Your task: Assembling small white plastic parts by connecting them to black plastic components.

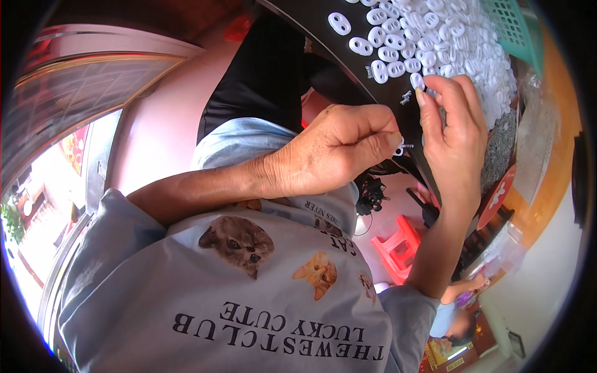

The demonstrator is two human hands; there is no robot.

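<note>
Left hand [329,152] pinches a small white plastic piece with a short spring [405,146] between thumb and forefinger, held just off the edge of the black tray [348,74]. Right hand [454,133] is half-curled, fingertips on the heap of white oval two-hole pieces [429,43]; whether it grips one, cannot tell. Judgement: keep the pinch near the tip, align the spring squarely, press lightly to avoid popping it out.

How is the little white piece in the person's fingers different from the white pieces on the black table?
The pinched white piece is alone, held between left hand and right hand, with a small metal spring sticking out. The white pieces on the table lie flat, heaped together, unheld. Both look white and small.
</note>
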